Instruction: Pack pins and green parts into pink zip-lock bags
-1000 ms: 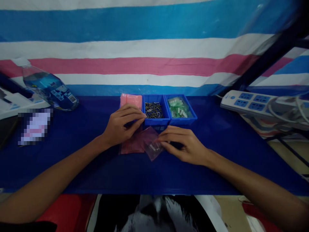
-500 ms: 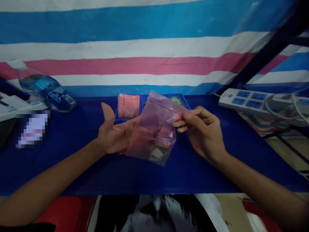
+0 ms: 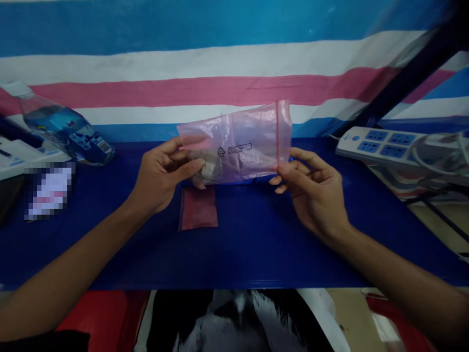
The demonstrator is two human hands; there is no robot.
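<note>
A pink see-through zip bag (image 3: 249, 132) is stretched sideways between my hands, above the blue table. My left hand (image 3: 161, 173) is closed on its left end, thumb in front, where a small greyish-white item (image 3: 209, 165) shows through the plastic. What that item is I cannot make out. At the other end, my right hand (image 3: 315, 190) pinches the lower corner beside the red zip strip. Black printing and a recycling mark show on the bag's face. Under it, a smaller pink zip bag (image 3: 200, 208) lies flat on the table. The blue tray behind is mostly hidden by the bag.
To the left lies a tilted plastic bottle (image 3: 78, 134) of blue liquid, near a white device (image 3: 29, 159) and a blurred-out patch. A white power strip (image 3: 381, 142) with cables sits at the right. The blue table (image 3: 256, 244) ends near my lap; striped sheeting hangs behind.
My left hand has gone from open and flat to gripping the bag's filled end. The bag has turned level and risen, uncovering the smaller bag on the table. My right hand keeps its pinch.
</note>
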